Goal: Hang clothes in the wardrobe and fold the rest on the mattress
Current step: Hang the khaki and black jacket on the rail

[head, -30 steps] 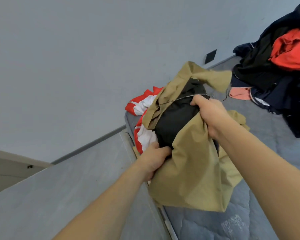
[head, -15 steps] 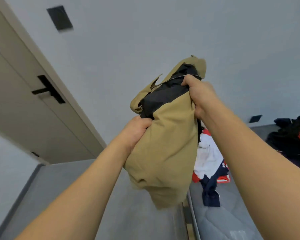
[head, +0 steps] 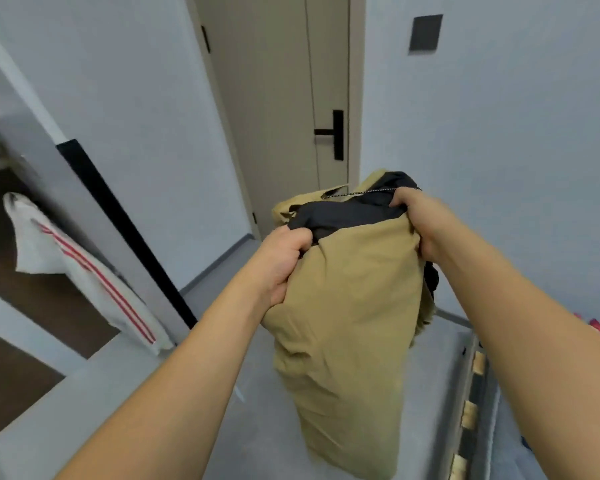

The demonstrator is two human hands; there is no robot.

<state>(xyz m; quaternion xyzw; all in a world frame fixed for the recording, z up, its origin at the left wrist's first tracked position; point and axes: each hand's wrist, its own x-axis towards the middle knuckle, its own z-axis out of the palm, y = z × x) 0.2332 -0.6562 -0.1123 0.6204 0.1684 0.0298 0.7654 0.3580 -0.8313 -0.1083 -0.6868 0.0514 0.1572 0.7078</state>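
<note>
We are holding a tan jacket (head: 347,323) with black lining up in the air, our left hand (head: 279,265) gripping its left shoulder and our right hand (head: 418,220) clamped near the zipper. We have just turned away from the mattress toward the open wardrobe (head: 32,306), where a white striped garment (head: 84,271) hangs, so hanging probably comes next.

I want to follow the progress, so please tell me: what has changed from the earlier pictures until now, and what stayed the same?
The tan jacket was lifted off the mattress and carried away from the clothes pile, toward the door and the open wardrobe, where a white garment with red stripes hangs. Nothing was let go. The left hand and right hand grip the jacket's top as before.
</note>
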